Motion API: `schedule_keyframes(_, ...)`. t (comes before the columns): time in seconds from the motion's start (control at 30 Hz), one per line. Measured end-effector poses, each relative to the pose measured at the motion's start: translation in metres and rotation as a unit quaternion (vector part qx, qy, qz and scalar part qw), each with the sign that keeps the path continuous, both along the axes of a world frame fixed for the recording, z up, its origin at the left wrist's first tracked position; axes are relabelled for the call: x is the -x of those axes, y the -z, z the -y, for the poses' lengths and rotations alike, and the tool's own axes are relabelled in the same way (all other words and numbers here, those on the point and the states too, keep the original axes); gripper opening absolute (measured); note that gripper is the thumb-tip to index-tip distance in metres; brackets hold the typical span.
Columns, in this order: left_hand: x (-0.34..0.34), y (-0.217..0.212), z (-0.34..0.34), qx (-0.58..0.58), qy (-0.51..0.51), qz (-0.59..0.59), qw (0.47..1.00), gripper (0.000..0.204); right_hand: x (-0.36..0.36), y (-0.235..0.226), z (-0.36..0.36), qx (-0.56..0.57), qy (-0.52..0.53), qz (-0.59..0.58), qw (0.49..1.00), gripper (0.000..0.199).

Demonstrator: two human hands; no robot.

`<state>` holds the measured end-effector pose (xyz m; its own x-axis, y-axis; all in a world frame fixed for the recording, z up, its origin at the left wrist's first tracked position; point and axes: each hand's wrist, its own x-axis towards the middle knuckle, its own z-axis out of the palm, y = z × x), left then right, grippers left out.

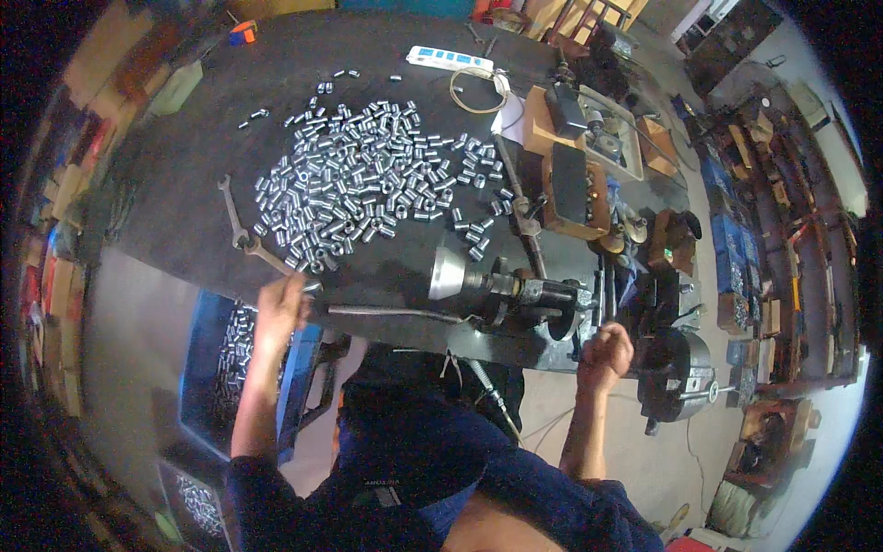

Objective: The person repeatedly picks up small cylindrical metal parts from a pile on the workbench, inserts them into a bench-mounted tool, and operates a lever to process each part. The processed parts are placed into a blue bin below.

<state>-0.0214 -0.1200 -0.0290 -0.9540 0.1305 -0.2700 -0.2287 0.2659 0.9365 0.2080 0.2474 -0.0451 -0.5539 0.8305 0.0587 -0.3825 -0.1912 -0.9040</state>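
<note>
My left hand [283, 305] is at the table's front edge, fingers closed, with a small shiny metal cylinder [312, 287] at its fingertips. Just beyond it lies a large pile of similar metal cylinders [354, 175]. Two open-ended wrenches [234, 217] lie left of the pile, one reaching close to my left hand. On the right, my right hand [607, 351] makes a fist at the end of a dark bar [608, 296] beside a bench-mounted fixture [543, 294]. A silver cone-shaped cup [448, 275] forms the fixture's left end. My fingers hide whatever the right fist encloses.
A metal rod [386, 312] runs along the front edge. A blue bin [207, 368] of parts stands below on the left. A vise [679, 373] is at the right corner. Wooden boxes [575, 221] and a white power strip [449, 59] stand farther back.
</note>
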Motion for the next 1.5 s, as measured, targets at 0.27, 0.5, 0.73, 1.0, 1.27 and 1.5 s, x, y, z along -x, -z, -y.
schedule_keyframes(0.27,-0.021,0.121,0.161,0.414,-0.051,-0.133,0.899,0.035,0.044,0.048,-0.030,0.003,0.025,0.034,0.999,0.010)
schedule_keyframes(0.5,-0.016,0.056,0.105,0.431,0.051,-0.172,0.884,0.017,0.036,0.053,-0.028,0.053,0.019,0.021,0.998,0.013)
schedule_keyframes(0.73,0.004,0.008,-0.097,0.293,0.220,-0.300,0.881,0.025,0.031,0.032,-0.012,0.024,0.026,0.062,0.997,0.011)
schedule_keyframes(1.0,0.003,0.055,-0.221,0.268,0.312,-0.394,0.822,0.027,0.030,0.025,-0.006,0.054,0.043,0.046,0.997,0.010)
schedule_keyframes(1.27,-0.006,0.065,-0.207,0.168,0.301,-0.474,0.810,0.015,0.029,0.031,-0.007,0.051,0.043,0.048,0.997,0.012)
schedule_keyframes(1.5,0.008,0.058,-0.166,0.000,0.305,-0.303,0.903,0.013,0.027,0.041,-0.013,0.045,0.039,0.039,0.997,0.014)
